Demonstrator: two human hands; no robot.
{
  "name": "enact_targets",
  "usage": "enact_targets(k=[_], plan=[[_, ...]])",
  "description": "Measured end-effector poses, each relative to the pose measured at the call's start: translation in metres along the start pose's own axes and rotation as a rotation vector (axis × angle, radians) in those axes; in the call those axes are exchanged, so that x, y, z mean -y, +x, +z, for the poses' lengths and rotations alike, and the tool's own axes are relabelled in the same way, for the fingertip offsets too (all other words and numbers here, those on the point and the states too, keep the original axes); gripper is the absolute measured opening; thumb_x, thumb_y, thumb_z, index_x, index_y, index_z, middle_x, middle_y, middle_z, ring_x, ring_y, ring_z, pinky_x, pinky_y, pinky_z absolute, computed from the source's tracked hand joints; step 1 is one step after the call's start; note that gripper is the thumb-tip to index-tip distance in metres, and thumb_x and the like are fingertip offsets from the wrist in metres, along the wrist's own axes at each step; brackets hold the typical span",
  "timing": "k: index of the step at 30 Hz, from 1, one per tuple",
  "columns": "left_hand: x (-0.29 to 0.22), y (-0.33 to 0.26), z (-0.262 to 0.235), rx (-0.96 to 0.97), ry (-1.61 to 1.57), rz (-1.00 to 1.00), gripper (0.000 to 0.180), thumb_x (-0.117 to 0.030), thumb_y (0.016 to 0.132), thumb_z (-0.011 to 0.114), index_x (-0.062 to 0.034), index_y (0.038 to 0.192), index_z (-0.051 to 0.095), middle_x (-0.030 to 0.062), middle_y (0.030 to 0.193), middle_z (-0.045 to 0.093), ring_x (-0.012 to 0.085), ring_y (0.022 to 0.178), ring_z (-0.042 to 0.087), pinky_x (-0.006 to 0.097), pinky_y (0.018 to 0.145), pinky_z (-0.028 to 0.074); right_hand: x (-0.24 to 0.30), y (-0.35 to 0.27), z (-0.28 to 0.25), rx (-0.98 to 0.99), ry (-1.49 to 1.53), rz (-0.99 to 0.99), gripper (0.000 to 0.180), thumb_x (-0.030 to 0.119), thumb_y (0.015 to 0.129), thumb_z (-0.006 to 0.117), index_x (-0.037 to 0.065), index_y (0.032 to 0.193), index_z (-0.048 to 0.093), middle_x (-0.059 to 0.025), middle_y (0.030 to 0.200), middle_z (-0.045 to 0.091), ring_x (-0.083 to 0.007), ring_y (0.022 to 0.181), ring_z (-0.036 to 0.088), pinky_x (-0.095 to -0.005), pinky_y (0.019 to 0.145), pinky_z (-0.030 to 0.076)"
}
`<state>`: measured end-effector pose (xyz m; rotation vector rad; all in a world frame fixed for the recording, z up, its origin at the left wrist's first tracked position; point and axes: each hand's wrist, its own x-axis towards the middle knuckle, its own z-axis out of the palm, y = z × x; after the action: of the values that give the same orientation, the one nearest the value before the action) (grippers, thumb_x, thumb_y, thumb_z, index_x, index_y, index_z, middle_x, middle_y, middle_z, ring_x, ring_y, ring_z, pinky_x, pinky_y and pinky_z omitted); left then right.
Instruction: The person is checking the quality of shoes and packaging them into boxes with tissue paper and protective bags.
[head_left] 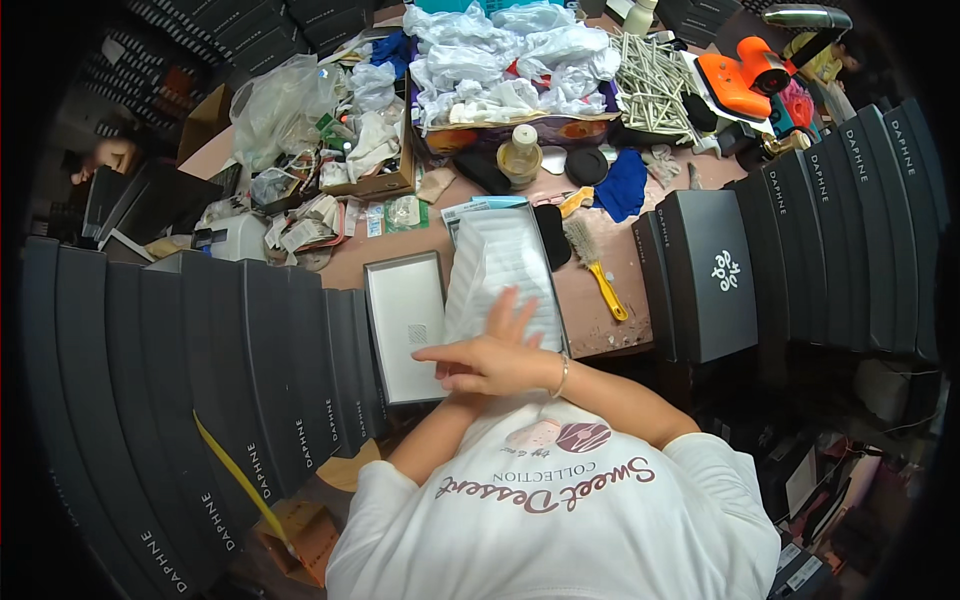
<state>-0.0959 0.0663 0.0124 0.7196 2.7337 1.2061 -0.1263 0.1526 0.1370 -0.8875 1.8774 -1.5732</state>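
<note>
White tissue paper [505,268] lies spread inside an open shoe box [553,300] at the table's near edge, directly in front of the person. Both hands overlap at its near end: the right hand [495,368] lies on top with its forefinger pointing left, the left hand [512,318] rests flat on the paper beneath, fingers slightly spread. Just left sits the box lid [405,325], grey inside with a small square label. A yellow-handled brush [597,268] lies to the right. Black boxes [200,360] with white lettering on their ends stand in rows on both sides. Crumpled plastic bags [510,60] crowd the far part of the pinkish-brown table [600,320].
</note>
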Motion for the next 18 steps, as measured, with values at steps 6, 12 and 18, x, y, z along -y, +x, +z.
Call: enact_targets(k=[6,12,18], plan=[[0.028,-0.02,-0.084,-0.604,0.361,-0.341,0.067,-0.011,0.079,0.069,-0.001,0.137,0.036,0.0225,0.137,0.038,0.0352,0.129,0.037,0.043,0.104,0.034,-0.069,-0.065,-0.019,-0.485,-0.341,0.273,0.039,0.024,0.081,0.067,0.003,0.113,0.059,-0.0176,0.092,0.064,-0.0299,0.082,0.063,-0.038,0.077,0.049],[0.043,0.005,-0.088,-0.237,-1.241,-0.796,0.042,-0.009,0.084,0.066,0.0008,0.122,0.052,0.0114,0.115,0.059,0.0201,0.102,0.06,0.034,0.086,0.05,-0.035,-0.026,0.021,0.303,-0.016,0.326,0.033,0.025,0.081,0.065,-0.002,0.1,0.062,-0.0202,0.093,0.064,-0.0346,0.091,0.061,-0.0394,0.082,0.047],[-0.078,0.092,-0.09,0.239,-1.431,-0.275,0.039,-0.017,0.091,0.061,0.0036,0.123,0.052,0.0076,0.109,0.061,0.0132,0.097,0.059,0.026,0.087,0.046,-0.084,-0.047,0.005,-0.462,-0.366,0.181,0.035,0.017,0.084,0.058,0.002,0.116,0.053,-0.0211,0.122,0.051,-0.037,0.115,0.048,-0.0448,0.095,0.039]])
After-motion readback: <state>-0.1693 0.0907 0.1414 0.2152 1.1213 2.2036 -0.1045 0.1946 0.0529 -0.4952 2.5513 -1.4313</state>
